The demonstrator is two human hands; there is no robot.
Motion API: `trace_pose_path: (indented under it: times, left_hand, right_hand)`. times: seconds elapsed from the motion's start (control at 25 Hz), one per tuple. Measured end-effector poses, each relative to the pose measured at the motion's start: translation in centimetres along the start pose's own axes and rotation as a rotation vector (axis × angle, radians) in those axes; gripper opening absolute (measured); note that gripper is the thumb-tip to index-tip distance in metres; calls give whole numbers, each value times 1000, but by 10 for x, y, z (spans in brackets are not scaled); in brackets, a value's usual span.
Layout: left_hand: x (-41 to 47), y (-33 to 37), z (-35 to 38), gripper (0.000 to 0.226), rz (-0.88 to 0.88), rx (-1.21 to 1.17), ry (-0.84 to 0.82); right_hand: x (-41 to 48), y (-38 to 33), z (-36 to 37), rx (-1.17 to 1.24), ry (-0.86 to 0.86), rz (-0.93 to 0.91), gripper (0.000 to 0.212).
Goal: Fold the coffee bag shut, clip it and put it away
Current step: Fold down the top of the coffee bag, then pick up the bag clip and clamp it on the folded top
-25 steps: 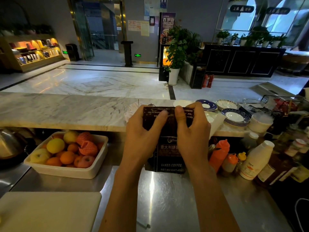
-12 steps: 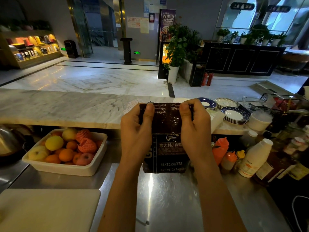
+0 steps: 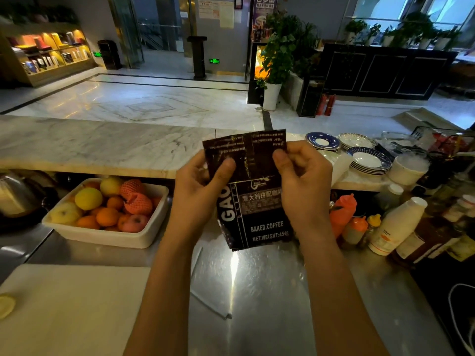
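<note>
A dark brown coffee bag (image 3: 257,209) printed "BAKED.COFFEE" is held upright just above the steel counter (image 3: 257,291), its bottom edge near the surface. My left hand (image 3: 200,191) pinches the bag's upper left side, thumb on the front. My right hand (image 3: 303,186) pinches the upper right side. The top part of the bag stands up flat above my fingers with a crease across it at thumb height. No clip shows in view.
A white tub of fruit (image 3: 108,209) sits left of the bag. A white cutting board (image 3: 72,309) lies at the near left. Sauce bottles (image 3: 344,214) and a white bottle (image 3: 395,224) stand to the right. Stacked saucers (image 3: 367,160) rest on the marble ledge (image 3: 102,147).
The bag's top, folded down under my fingers a second ago, has come back up and now stands unfolded. My hands have spread apart to the bag's sides.
</note>
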State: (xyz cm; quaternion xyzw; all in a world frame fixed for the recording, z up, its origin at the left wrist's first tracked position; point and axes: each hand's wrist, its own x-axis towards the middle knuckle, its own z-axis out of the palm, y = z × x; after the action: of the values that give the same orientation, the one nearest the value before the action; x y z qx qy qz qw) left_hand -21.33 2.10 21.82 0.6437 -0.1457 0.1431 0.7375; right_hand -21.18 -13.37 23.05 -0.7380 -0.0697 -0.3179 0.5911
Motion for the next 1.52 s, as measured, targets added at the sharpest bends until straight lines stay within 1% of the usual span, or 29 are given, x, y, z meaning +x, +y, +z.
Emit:
trace_pose_path:
  times: [0.04,0.16,0.24,0.32,0.4,0.48,0.52,0.6,0.64,0.76,0.8,0.92,1.04,1.16,1.28,1.4,1.52]
  left_hand:
    - [-3,-7,-5,12,-30,8,-39]
    - [-9,-25,-21,13,-29,-14,23]
    - [-13,-33,-34,18,-23,-38,91]
    - [-18,-37,-47,19,-16,5,150]
    - [-26,-40,-60,17,-8,63,197]
    - [-35,-43,-72,14,-17,90,259]
    - [-40,-47,-80,12,-26,98,291]
    - [-52,-52,-97,10,-51,117,350]
    - [-58,-55,-105,10,-57,139,376]
    - [-78,-67,-131,16,-105,212,452]
    - [-85,-72,-140,18,-128,239,485]
    - [-98,-82,-147,17,-187,242,518]
    - [-113,-91,-162,16,-256,253,587]
    - [-122,-100,-173,18,-311,269,629]
    - [-126,-105,-182,20,-330,283,657]
    - [-127,-107,-190,19,-346,294,680]
    - [-126,-109,-195,18,-347,287,693]
  right_hand:
    - [-1,3,2,-7,1,3,6]
    - [-7,9,12,18,-60,10,6]
    - [-10,15,21,88,-185,31,9]
    - [-13,22,30,150,-306,65,17]
    - [-19,35,41,254,-325,171,25]
    - [-27,57,55,332,-272,323,29]
    - [-31,73,62,283,-258,376,26]
    - [-46,112,81,102,-336,459,17]
    - [-56,131,92,19,-418,499,16]
    - [-102,180,128,-211,-708,575,24]
    - [-119,194,141,-277,-806,580,27]
    - [-154,230,155,-493,-1020,560,36]
    - [-179,252,175,-704,-1193,449,44]
    - [-187,264,186,-783,-1241,340,41]
    - [-190,274,193,-839,-1265,255,30]
    - [-193,276,200,-879,-1239,193,21]
    - [-197,276,202,-870,-1215,164,18]
